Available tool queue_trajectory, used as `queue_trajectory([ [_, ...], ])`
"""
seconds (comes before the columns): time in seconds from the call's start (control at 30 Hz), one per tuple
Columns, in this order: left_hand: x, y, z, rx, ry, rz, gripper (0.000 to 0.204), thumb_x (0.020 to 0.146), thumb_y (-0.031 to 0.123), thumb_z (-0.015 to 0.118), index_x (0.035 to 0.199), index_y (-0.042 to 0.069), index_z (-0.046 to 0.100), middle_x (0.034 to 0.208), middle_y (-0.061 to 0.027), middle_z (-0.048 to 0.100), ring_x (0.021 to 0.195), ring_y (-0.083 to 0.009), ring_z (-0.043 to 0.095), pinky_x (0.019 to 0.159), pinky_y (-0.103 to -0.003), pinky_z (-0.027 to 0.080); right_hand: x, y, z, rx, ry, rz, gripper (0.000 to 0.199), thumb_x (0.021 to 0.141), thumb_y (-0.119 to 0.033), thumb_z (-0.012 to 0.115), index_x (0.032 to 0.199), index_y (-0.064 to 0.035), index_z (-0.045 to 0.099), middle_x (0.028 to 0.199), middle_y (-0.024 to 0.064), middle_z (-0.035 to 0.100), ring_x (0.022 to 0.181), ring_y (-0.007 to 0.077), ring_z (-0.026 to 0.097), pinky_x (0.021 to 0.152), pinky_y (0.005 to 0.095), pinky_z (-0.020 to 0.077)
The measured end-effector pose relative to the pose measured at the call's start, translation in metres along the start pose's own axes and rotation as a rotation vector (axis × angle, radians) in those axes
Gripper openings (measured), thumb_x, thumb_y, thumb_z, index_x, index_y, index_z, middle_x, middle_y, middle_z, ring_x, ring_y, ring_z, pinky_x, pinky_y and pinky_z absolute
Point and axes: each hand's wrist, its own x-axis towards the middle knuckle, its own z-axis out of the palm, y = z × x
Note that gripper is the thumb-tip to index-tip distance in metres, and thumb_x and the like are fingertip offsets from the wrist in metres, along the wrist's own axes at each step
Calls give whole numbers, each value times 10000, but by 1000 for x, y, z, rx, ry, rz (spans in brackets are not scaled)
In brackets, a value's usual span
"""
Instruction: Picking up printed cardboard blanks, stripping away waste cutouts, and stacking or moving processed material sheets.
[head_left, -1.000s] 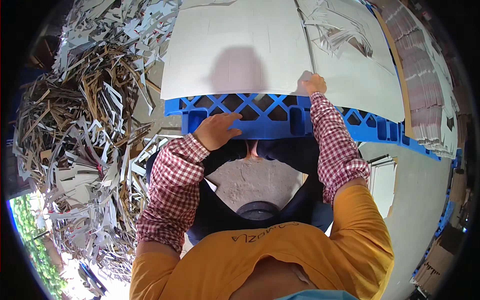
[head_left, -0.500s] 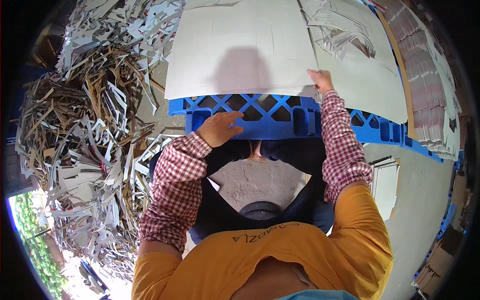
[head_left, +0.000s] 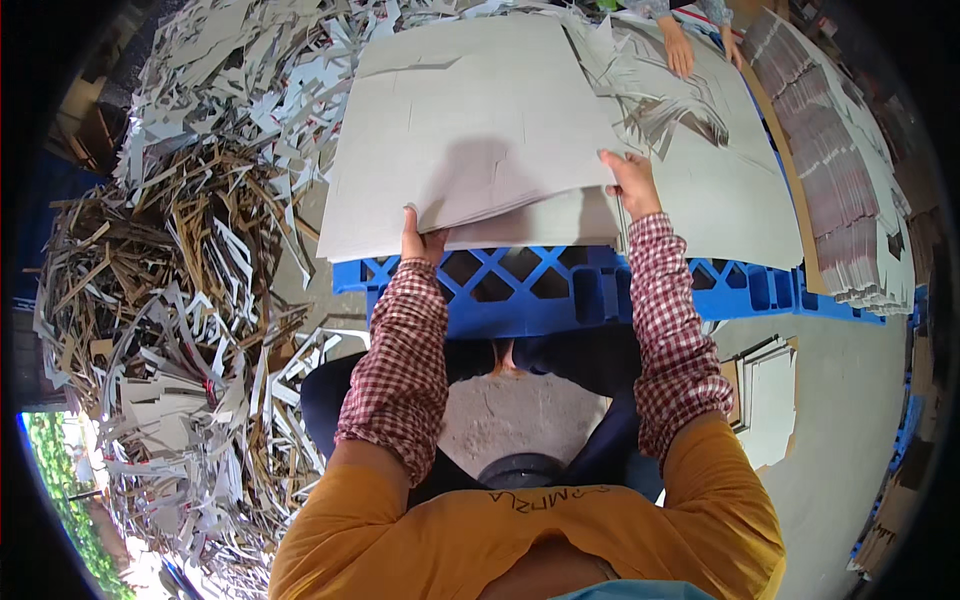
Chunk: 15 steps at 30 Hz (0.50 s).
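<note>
A large pale stack of cardboard sheets (head_left: 460,130) lies on a blue plastic pallet (head_left: 530,312). My left hand (head_left: 422,238) grips the near edge of the upper sheets, its thumb on top and the fingers mostly hidden below. At their near right corner, my right hand (head_left: 632,185) pinches the sheets between thumb and fingers. The held edge bows upward toward the right, and a shadowed gap shows over the sheets beneath. Beside it on the right lies another pile of pale sheets (head_left: 720,215), with torn strips (head_left: 680,115) on it.
Heaps of paper and cardboard scraps (head_left: 200,230) cover the left side and the far left. A co-worker's hand (head_left: 677,48) rests over the right pile's far end. Bundled printed card stacks (head_left: 840,180) stand at the right. Several boards (head_left: 765,395) lean low at the right.
My left hand has moved up onto the sheets' near edge and taken hold. The right hand now grips their corner, which has lifted. A co-worker's hands have come into view at the far right.
</note>
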Motion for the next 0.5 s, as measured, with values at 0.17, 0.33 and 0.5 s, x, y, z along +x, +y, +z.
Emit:
queue_trajectory([
  [0.17,16,28,86,551,-69,128,276,762,127,485,995,-20,465,905,-111,541,792,-219,542,687,-330,450,27,75,-55,-104,106,205,250,673,-222,625,746,-5,525,580,6,485,445,115,440,317,240,300],
  [0.33,11,30,103,989,-226,875,203,716,81,532,855,-66,520,814,-100,554,692,-177,502,628,-284,410,13,75,-43,-64,-1,214,257,685,-233,606,750,2,524,553,0,463,410,112,416,307,230,293],
  [0.5,-6,6,29,418,42,270,318,780,152,481,1050,-10,433,1004,-116,495,946,-227,468,762,-362,424,-2,26,-28,-249,31,40,268,675,-273,595,769,-35,515,646,16,468,511,93,422,350,251,329],
])
